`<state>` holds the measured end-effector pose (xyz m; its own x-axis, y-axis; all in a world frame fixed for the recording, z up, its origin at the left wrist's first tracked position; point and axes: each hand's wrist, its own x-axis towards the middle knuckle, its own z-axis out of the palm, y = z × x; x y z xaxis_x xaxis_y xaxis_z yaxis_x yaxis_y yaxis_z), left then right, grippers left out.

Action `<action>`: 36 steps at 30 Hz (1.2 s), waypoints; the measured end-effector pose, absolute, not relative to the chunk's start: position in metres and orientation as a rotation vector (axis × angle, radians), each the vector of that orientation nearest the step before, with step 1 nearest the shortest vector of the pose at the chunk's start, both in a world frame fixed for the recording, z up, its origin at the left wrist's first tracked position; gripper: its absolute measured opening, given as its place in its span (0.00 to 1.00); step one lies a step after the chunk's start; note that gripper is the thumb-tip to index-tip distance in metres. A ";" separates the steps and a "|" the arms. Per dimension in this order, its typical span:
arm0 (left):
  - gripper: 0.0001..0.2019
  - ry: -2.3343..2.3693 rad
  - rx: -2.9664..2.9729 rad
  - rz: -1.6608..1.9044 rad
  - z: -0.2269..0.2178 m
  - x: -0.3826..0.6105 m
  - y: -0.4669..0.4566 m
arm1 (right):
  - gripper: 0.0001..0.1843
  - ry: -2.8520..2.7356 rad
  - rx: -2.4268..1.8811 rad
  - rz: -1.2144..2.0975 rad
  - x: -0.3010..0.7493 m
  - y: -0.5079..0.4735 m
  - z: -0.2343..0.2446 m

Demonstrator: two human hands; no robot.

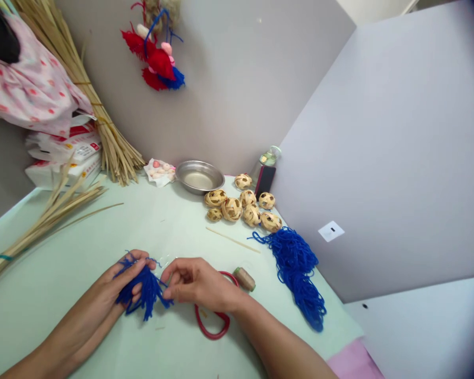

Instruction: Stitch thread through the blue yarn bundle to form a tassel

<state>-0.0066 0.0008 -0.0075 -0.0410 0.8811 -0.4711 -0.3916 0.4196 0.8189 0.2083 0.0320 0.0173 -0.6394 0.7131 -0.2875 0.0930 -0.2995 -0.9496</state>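
My left hand [132,276] is closed around a blue yarn tassel [147,295], its cut strands fanning out downward and to the right. Between the thumb and fingers of my right hand [193,281] is a strand end at the tassel's right side. Under the right wrist lie scissors with red handles [215,332]; their blades are hidden. A spool of brown thread [245,279] rests on its side just past that wrist. Farther right is a loose skein of blue yarn [296,273].
Several woven balls [231,209] sit near a metal bowl [200,179], a bottle [259,166] and a dark phone [265,181]. Dry strips [110,137] lean at the back left; more strips [43,226] lie on the table. Red and blue tassels [158,60] hang on the partition.
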 end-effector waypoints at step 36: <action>0.35 1.232 0.907 0.886 -0.010 0.008 0.007 | 0.15 -1.624 -1.107 1.584 0.204 0.024 0.031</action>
